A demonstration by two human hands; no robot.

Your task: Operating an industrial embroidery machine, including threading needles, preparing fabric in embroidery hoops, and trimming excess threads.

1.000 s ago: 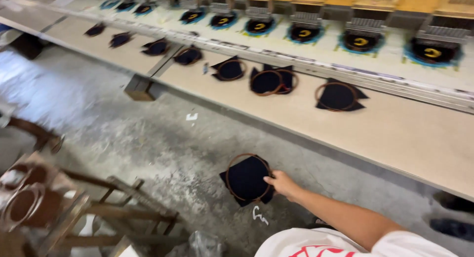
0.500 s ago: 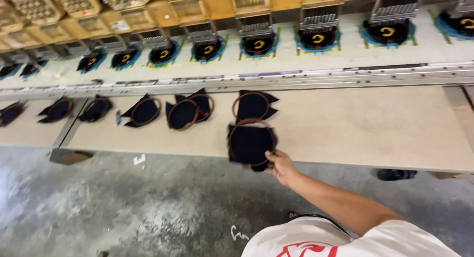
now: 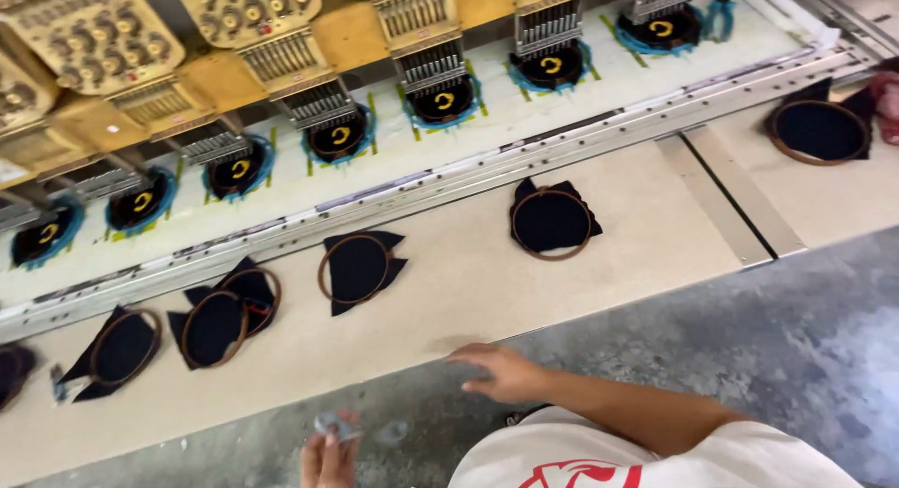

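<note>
Your right hand [image 3: 501, 371] hovers empty at the front edge of the beige surface [image 3: 599, 273], fingers loosely spread, palm down and touching nothing. The nearest thing to it is the hooped dark fabric [image 3: 356, 268] further back on the surface, a brown round hoop with black cloth stretched inside and loose corners sticking out. Your left hand [image 3: 328, 455], low in the view, pinches a small greyish object [image 3: 333, 424] that is too blurred to name. More hooped pieces lie along the surface: one to the right [image 3: 551, 221], an overlapping pair to the left [image 3: 229, 315], another further left [image 3: 120, 349]. Judging by its look, a hoop like this is light and stiff at the ring, while the cloth is soft and slack at the corners, so you would do best to take it by the rim, not the fabric. Behind runs the row of embroidery heads [image 3: 440, 76].
</note>
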